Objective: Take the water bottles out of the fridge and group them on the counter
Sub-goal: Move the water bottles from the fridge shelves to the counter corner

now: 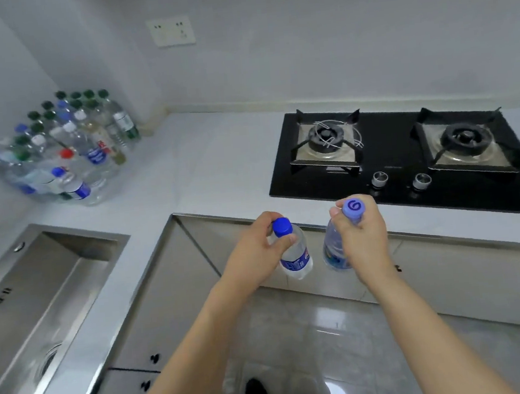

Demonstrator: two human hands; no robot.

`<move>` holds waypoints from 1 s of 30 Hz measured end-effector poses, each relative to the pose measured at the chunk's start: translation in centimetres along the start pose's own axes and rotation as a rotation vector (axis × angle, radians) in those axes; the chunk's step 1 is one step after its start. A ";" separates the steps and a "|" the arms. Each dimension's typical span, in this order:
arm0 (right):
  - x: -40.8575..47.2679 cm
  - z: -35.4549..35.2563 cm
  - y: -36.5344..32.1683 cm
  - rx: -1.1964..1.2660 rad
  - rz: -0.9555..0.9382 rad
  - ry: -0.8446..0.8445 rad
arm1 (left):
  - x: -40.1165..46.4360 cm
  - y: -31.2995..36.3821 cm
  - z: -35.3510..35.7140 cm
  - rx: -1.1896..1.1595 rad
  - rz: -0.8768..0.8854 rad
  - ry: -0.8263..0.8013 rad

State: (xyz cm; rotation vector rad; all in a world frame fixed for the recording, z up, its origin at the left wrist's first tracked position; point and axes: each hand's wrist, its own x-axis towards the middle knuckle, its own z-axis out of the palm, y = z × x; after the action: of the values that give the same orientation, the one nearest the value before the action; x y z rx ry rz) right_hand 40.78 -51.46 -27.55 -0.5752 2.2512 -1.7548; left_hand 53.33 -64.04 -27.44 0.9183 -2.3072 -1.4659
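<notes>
My left hand grips a clear water bottle with a dark blue cap and blue label by its neck. My right hand grips a second bottle with a pale lilac cap and blue label near its top. Both bottles hang upright in the air just in front of the counter's front edge, close beside each other. A group of several water bottles with green, blue, white and red caps stands in the far left corner of the white counter. The fridge is out of view.
A steel sink is set into the counter at the left. A black two-burner gas hob with two knobs lies at the right. White counter stretches between the bottle group and the hob. Cabinet doors and a glossy tiled floor are below.
</notes>
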 end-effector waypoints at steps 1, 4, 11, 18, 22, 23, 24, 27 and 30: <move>0.1 1.0 -0.4 -0.002 -0.003 -0.021 | 0.0 -0.5 -1.0 -0.005 -0.004 0.012; 0.5 6.7 -2.3 -0.005 -0.012 -0.094 | 0.6 -3.1 -6.0 -0.033 -0.036 0.074; 1.2 17.4 -4.9 0.001 -0.017 -0.201 | 1.0 -7.4 -15.7 -0.046 -0.057 0.177; 3.0 23.5 -5.3 0.016 0.016 -0.246 | 3.5 -11.3 -20.2 -0.092 -0.111 0.226; 5.5 25.1 -4.3 0.012 0.036 -0.286 | 6.1 -12.0 -20.2 -0.109 -0.145 0.223; 6.6 25.6 -4.1 0.015 0.041 -0.296 | 7.2 -12.1 -20.2 -0.114 -0.156 0.225; 7.2 25.9 -4.1 0.015 0.042 -0.303 | 7.8 -11.9 -20.2 -0.112 -0.160 0.223; 11.1 27.6 -3.9 0.020 0.028 -0.345 | 11.4 -11.4 -20.3 -0.087 -0.167 0.243; 14.3 28.9 -4.6 0.042 -0.010 -0.383 | 14.5 -10.7 -21.0 -0.043 -0.171 0.274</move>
State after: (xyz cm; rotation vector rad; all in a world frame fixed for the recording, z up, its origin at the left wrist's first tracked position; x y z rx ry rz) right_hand 40.54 -83.94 -29.66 -0.8346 1.9463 -1.5356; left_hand 57.14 -91.45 -28.84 1.2452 -2.0353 -1.3487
